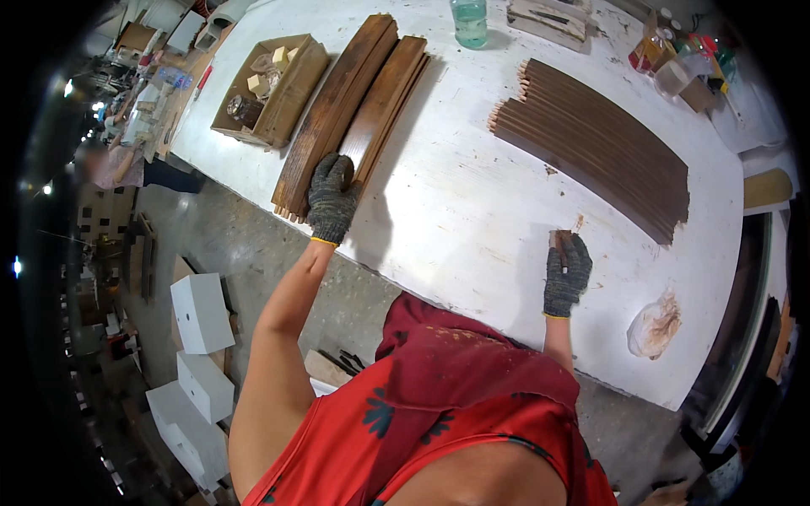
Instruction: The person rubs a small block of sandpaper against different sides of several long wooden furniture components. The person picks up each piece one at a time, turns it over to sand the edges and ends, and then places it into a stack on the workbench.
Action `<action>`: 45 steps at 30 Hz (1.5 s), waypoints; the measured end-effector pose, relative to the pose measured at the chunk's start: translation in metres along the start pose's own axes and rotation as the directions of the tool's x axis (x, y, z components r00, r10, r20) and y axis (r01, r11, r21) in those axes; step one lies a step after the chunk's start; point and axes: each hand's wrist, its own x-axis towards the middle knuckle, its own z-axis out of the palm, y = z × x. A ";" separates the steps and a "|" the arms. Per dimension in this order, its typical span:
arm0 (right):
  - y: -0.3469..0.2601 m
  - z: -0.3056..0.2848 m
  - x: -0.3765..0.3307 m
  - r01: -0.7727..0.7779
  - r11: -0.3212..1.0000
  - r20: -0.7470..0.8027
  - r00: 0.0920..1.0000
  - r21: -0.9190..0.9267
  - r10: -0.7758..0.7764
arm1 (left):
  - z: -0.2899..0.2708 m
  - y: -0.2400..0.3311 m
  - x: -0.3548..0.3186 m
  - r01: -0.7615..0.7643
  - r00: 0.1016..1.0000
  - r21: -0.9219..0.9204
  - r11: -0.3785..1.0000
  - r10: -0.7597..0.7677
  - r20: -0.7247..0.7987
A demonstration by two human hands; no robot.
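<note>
My left hand (333,202), in a dark grey knit glove with a yellow cuff, is closed around the near end of a glossy brown wooden slat (384,110) in the right one of two stacks. The left stack of wooden slats (337,105) lies right beside it. My right hand (568,274), gloved the same way, rests low over the white table and grips a small brown block (560,239) between thumb and fingers. Beyond it lies a row of dark brown, slightly curved wooden strips (599,143), side by side with pale ends at their left.
A cardboard box (291,114) with small blocks and a jar stands left on the white table (456,194). Farther back are a bottle of greenish liquid (469,24) and a pale block (548,21). A crumpled plastic bag (654,326) lies right. Another person (122,164) is at the far left.
</note>
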 end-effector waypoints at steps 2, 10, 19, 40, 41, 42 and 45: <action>0.006 -0.004 -0.005 -0.007 0.999 0.000 1.000 0.031 0.007 | 0.006 0.001 -0.003 -0.013 0.997 -0.039 0.999 0.010 -0.080; 0.060 -0.061 -0.004 -0.225 0.882 0.001 0.969 0.415 0.247 | 0.002 -0.017 0.017 -0.016 1.000 0.048 0.999 0.016 0.002; 0.195 -0.117 0.081 -0.100 0.092 0.000 0.676 0.991 0.737 | 0.057 0.098 0.006 -0.251 0.967 -0.251 0.935 0.229 -0.115; 0.048 -0.147 0.040 -0.211 0.623 -0.222 0.811 0.754 0.542 | 0.119 0.427 0.057 -0.594 0.152 -0.594 0.542 0.801 0.579; 0.031 -0.154 0.044 -0.195 0.535 -0.157 0.826 0.822 0.541 | 0.105 0.428 0.061 -0.548 0.210 -0.613 0.569 0.803 0.558; 0.027 -0.156 0.048 0.142 -0.175 -0.039 0.872 0.974 0.487 | 0.089 0.424 0.068 -0.501 0.273 -0.633 0.590 0.802 0.532; -0.007 -0.175 0.074 0.139 0.415 -0.351 0.795 0.899 0.495 | 0.049 0.407 0.081 -0.441 0.515 -0.627 0.642 0.753 0.409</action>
